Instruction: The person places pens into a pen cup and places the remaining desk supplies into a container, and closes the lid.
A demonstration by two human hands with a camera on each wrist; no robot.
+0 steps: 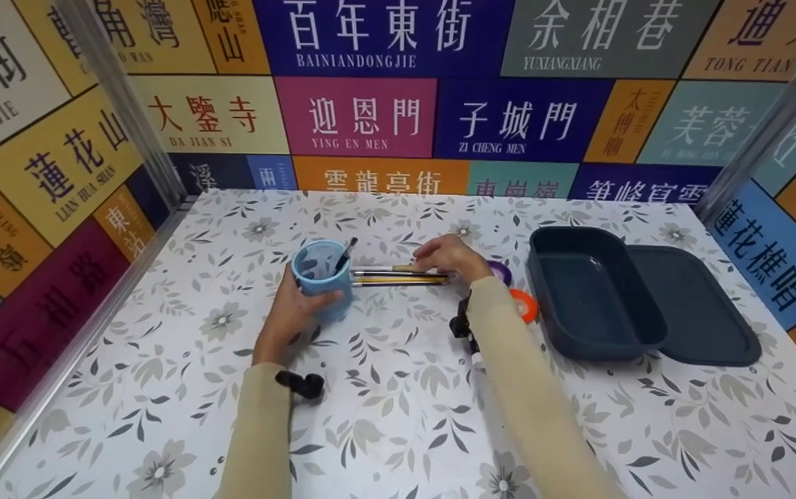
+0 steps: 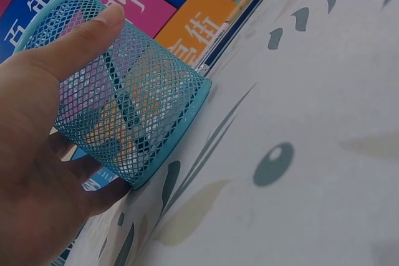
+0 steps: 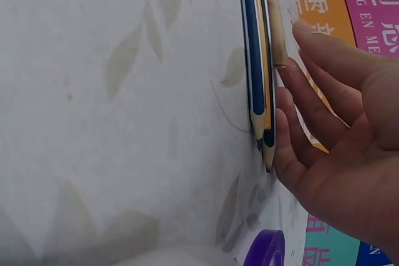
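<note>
My left hand (image 1: 295, 305) grips a light blue mesh pen cup (image 2: 134, 85), thumb on the near side and fingers round behind. Inside the cup leans a slim stick with a dark brushy end (image 1: 348, 253). Just right of the cup, pencils (image 3: 255, 60) with blue and yellow stripes lie side by side on the table, sharpened tips pointing right. A slim stick with a tan wooden end (image 3: 276, 23) lies along them. My right hand (image 1: 450, 255) is beside that wooden end, a fingertip right at it, the thumb standing apart.
A purple ring (image 1: 500, 272) and an orange ring (image 1: 524, 306) lie by my right forearm. Further right stands a dark open box (image 1: 595, 291), with a dark lid (image 1: 703, 305) beside it. Sign-covered panels (image 1: 356, 118) border the flowered table (image 1: 384, 416).
</note>
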